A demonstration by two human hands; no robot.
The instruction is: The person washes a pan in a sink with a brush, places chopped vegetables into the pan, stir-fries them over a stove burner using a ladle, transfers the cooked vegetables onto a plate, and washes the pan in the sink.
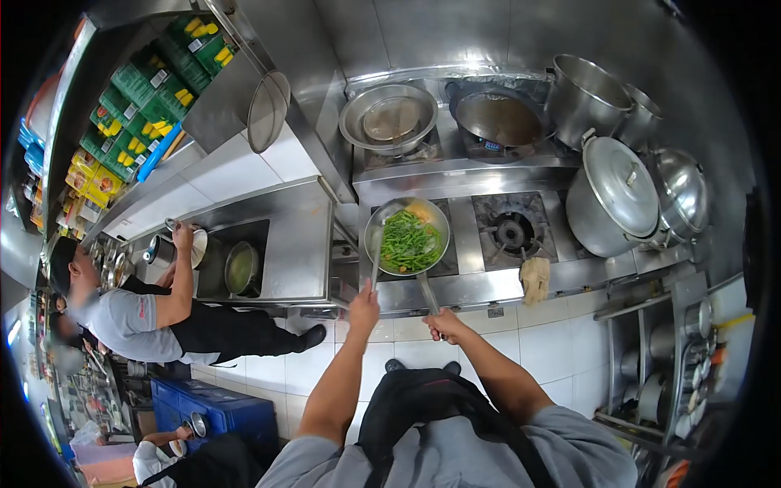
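While the right hand (443, 325) holds the pan (395, 207), greens (411, 242) lie inside.

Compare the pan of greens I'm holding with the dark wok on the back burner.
The pan is pale metal; the wok is dark. The pan holds green vegetables, while none show in the wok. Your right hand grips the pan's handle, whereas no hand touches the wok. Both are round and open-topped.
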